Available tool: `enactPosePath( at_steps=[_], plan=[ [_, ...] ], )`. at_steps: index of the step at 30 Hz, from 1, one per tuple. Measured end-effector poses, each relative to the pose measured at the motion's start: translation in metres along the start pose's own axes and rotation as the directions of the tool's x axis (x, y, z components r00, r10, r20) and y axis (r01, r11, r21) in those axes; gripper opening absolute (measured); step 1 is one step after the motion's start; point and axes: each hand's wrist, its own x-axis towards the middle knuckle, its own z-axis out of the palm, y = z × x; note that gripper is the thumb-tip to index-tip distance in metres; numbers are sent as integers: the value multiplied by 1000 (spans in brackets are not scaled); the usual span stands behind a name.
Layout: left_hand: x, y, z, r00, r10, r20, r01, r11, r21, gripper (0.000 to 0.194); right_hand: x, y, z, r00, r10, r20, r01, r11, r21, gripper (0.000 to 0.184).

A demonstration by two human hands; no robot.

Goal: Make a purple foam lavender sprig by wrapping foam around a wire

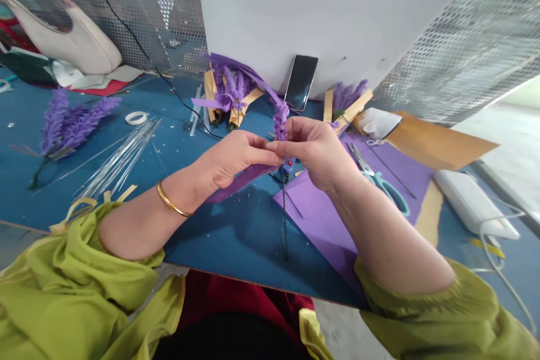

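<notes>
A purple paper flower (280, 119) with curled petals stands upright between my two hands, above the table. Its thin dark stem (285, 219) hangs below my fingers. My left hand (242, 156) is closed in a pinch at the base of the petals, on a purple paper strip (240, 184) that trails under the palm. On the other side, my right hand (316, 149) pinches the flower just below its petals. The fingertips of both hands meet there and cover where strip and stem join. A small blue item with a red spot (289, 165) shows behind the stem.
Scissors (379, 177) lie on purple paper (320, 219) at right, near a white power bank (476, 202). A phone (301, 83) leans against the white board. Wires (122, 157), a tape roll (136, 118) and finished purple flowers (76, 121) are at left; wrapped bunches (232, 90) stand behind.
</notes>
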Motion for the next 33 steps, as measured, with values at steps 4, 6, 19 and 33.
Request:
enactPosePath(
  at_steps=[4, 6, 19, 33],
  plan=[
    [-1, -2, 2, 999, 25, -31, -24, 999, 30, 5, 1, 3, 1, 1000, -5, -16, 5, 999, 39, 40],
    [0, -3, 1, 999, 30, -38, -29, 999, 36, 3, 1, 5, 2, 999, -9, -31, 10, 999, 42, 41],
    [2, 1, -1, 999, -10, -44, 8, 998, -55, 6, -4, 11, -2, 992, -22, -125, 29, 998, 51, 24],
    [-1, 0, 3, 990, 17, -137, -39, 987, -153, 10, -28, 12, 0, 967, -60, -249, 68, 997, 22, 5]
  ],
)
